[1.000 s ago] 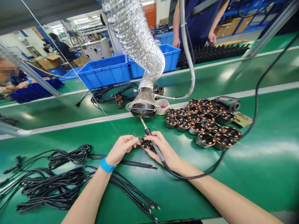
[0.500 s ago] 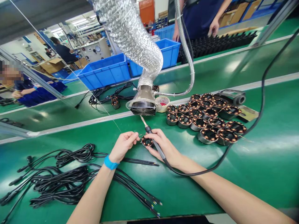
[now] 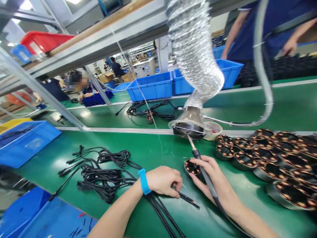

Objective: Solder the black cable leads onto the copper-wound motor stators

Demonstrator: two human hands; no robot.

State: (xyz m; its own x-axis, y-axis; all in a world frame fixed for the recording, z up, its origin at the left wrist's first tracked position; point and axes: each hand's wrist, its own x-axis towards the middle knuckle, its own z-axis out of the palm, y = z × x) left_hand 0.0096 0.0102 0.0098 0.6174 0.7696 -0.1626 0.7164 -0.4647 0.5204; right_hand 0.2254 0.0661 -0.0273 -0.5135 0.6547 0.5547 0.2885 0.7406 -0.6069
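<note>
My right hand [image 3: 218, 180] is closed around a soldering iron [image 3: 206, 175] whose tip points up toward the fan of the fume extractor [image 3: 189, 124]. Thumb and fingers of that hand also grip a small motor stator [image 3: 192, 168] with copper windings. My left hand [image 3: 164, 181], wearing a blue wristband [image 3: 144, 181], has its fingers curled at the stripped ends of black cables [image 3: 189, 200]. They seem to pinch a cable, though the palm side is hidden. Bundled black power cables [image 3: 104, 178] lie to its left.
Several stators [image 3: 269, 168] stand grouped at the right. A round tub [image 3: 212, 130] sits beside the extractor. Blue bins [image 3: 151, 87] line the far side; another blue bin [image 3: 32, 142] stands at left. A silver duct [image 3: 195, 49] hangs overhead. Co-workers are across the bench.
The view has swung left. My left hand has left the stator's wires and dropped down to the cable ends. My right hand still holds the iron and the stator.
</note>
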